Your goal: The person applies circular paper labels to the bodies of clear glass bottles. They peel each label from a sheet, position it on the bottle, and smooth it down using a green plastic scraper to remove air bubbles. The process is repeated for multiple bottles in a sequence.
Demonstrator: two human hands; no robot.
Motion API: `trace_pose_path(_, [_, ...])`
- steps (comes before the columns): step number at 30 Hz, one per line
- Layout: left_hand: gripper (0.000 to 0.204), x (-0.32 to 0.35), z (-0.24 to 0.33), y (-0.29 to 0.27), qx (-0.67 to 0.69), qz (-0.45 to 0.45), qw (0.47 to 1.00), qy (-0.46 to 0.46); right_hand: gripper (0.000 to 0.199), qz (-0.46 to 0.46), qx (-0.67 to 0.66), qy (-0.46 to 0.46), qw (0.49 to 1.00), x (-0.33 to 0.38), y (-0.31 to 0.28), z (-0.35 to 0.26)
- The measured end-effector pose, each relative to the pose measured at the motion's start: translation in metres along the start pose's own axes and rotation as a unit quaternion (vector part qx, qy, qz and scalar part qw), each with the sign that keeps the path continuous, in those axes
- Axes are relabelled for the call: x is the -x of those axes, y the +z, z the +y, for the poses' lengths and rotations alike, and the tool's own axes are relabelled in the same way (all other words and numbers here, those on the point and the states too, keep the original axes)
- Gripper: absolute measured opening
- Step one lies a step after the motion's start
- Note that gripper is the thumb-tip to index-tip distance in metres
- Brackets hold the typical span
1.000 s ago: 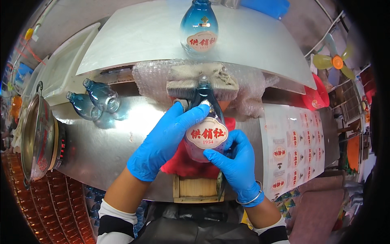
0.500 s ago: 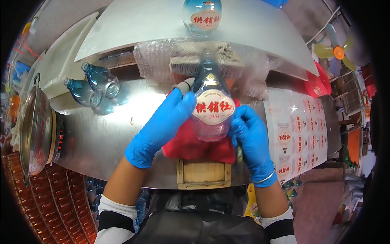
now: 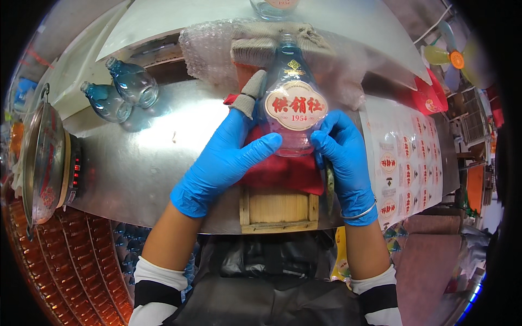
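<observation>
A blue-tinted, pear-shaped glass bottle lies tilted on a red cloth, its neck pointing away from me. On its front sits a cream label with red characters. My left hand, blue-gloved, holds the bottle's left side, thumb across the lower edge. A grey fabric finger cover wraps one of its fingers. Blue-gloved too, my right hand has curled fingers against the lower right side beside the label. Below that hand shows a thin greenish-brown strip; I cannot tell whether it is held.
A wooden block stands under the red cloth. Two blue bottles stand at left, near a metal pan. A printed label sheet lies at right. Folded cloth and bubble wrap are behind the bottle.
The view has shifted, and the bottle now shows more sharply. My left thumb has come down to the bottle's lower left edge; my right hand stays at its right side.
</observation>
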State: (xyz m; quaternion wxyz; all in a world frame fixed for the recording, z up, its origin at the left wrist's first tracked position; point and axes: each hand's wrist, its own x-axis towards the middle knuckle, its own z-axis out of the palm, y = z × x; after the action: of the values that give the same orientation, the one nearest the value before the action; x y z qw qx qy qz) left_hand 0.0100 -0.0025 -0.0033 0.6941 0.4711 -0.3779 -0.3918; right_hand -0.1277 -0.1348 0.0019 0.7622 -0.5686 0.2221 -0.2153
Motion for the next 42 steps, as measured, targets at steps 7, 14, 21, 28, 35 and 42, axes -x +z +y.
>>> trace_pose_path(7, [0.08,0.0,0.002,-0.001,0.01,0.002,1.0,-0.01,0.018,-0.003,-0.018,0.035,0.999,0.0,-0.003,-0.003])
trace_pose_path(14, [0.079,0.003,0.006,0.006,0.013,0.024,0.999,-0.043,0.017,0.002,-0.026,0.014,1.0,-0.001,-0.003,-0.001])
trace_pose_path(21, [0.081,0.001,0.005,0.005,-0.011,0.022,0.999,-0.03,0.029,0.148,-0.119,0.08,0.979,-0.002,-0.017,0.007])
trace_pose_path(28, [0.079,0.002,0.0,0.007,-0.062,0.039,0.997,-0.032,0.025,0.31,-0.061,-0.097,0.944,0.032,0.008,0.006])
trace_pose_path(35, [0.078,0.003,0.013,0.02,-0.032,0.041,0.999,-0.003,0.019,0.299,0.057,-0.148,0.941,0.047,0.021,0.027])
trace_pose_path(42, [0.08,0.001,0.012,0.013,-0.007,0.02,1.0,0.015,0.018,0.312,0.008,-0.119,0.943,0.043,0.013,0.028])
